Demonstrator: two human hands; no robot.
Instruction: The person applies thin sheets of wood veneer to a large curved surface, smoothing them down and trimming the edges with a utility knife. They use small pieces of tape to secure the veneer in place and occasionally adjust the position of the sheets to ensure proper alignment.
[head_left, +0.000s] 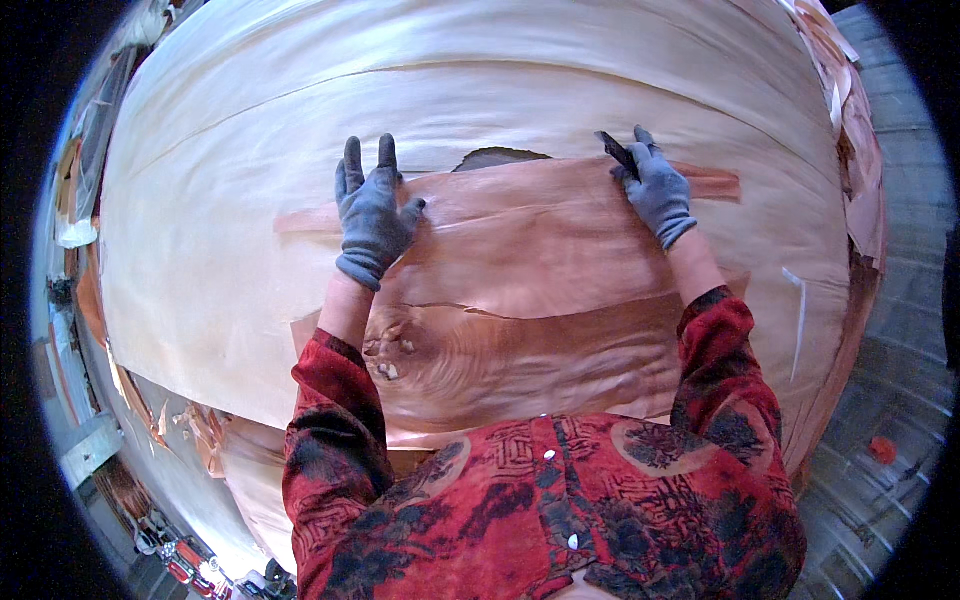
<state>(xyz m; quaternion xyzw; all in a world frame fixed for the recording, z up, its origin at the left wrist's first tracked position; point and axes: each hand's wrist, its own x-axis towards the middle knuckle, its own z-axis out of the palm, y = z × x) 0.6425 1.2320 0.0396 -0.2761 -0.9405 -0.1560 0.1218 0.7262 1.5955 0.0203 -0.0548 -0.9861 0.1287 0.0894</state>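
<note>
A reddish-brown sheet of wood veneer [530, 240] lies across the pale veneer sheet [230, 150]. My left hand [375, 222], in a grey-blue glove with dark fingertips, rests at its left edge with fingers spread. At its far right corner my right hand [655, 190], gloved alike, is closed around a black knife [616, 152] that points up and left. Past the reddish sheet's far edge, a dark hole [500, 157] shows in the pale sheet. Closer to me lies a darker veneer piece [520, 365] with swirled grain and a knot [392, 340] that has holes in it.
Torn veneer strips [855, 130] hang along the right edge of the stack, and more ragged scraps [205, 435] stick out at the lower left. A grey floor [900, 330] runs along the right. Assorted clutter [190, 565] sits at the bottom left.
</note>
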